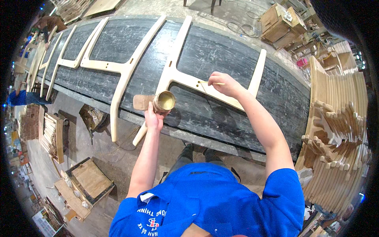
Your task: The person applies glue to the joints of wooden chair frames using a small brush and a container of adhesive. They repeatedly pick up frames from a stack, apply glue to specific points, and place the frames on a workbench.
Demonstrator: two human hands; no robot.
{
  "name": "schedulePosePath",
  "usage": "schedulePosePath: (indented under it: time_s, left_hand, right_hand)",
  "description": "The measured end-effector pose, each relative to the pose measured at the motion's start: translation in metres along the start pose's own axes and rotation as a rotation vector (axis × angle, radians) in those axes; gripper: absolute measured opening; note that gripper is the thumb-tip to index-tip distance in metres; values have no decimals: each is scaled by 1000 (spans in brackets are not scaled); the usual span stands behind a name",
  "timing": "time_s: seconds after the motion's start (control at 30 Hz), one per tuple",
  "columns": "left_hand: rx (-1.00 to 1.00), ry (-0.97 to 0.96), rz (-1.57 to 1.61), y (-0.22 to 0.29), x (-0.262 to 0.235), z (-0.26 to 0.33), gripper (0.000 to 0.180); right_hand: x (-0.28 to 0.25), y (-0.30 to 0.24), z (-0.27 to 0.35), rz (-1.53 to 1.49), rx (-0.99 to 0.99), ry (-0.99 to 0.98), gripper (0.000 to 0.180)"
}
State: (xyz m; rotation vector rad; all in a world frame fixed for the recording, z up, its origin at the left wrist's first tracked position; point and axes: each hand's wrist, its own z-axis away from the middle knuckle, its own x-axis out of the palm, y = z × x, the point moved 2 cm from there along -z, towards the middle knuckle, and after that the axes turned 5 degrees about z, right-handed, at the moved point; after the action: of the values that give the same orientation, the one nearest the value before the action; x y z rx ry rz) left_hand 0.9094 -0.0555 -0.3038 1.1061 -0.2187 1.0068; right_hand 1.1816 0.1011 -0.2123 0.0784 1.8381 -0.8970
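Note:
My left hand (154,117) is closed around a small round can (165,101) of yellowish, glue-like stuff. A flat piece of wood (143,102) juts out to the left of the can. In my right hand (224,84) a thin stick (216,83) is pinched, its tip at the small dark holes in the crossbar of a pale H-shaped wooden frame (182,77). Whether the tip is inside a hole I cannot tell. The frame lies on a long dark table (244,63), one leg passing under the can and out over the near edge.
More pale wooden frames (126,69) lie along the table to the left. Stacked wooden parts (339,102) stand at its right end. Behind the table is a wooden cabinet (281,25). A person (50,24) is at the far left end. A wooden stand (89,179) is on the floor.

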Motion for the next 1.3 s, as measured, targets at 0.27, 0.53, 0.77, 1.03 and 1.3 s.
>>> schedulePosePath:
  time_s: [0.27,0.53,0.77,1.03,1.3]
  left_hand:
    - [40,-98,-146,-56,90,7,32]
    - [41,-281,-208,-111,184,60,24]
    - [-83,-288,-107,-155,191,63,27]
    - [-215,-253,-77,-216,213,68,29]
    - [-212,-150,-27,-223,180,60,31]
  right_hand:
    - [-25,-34,66,-759,438,398,16]
    - [-25,9,165,-1248,793,701,12]
    - [-38,28,229,-1590,637,799,11]
    - [-29,50,264,-1533,895,954,10]
    - [-60,66,268,-1088,726,947,15]
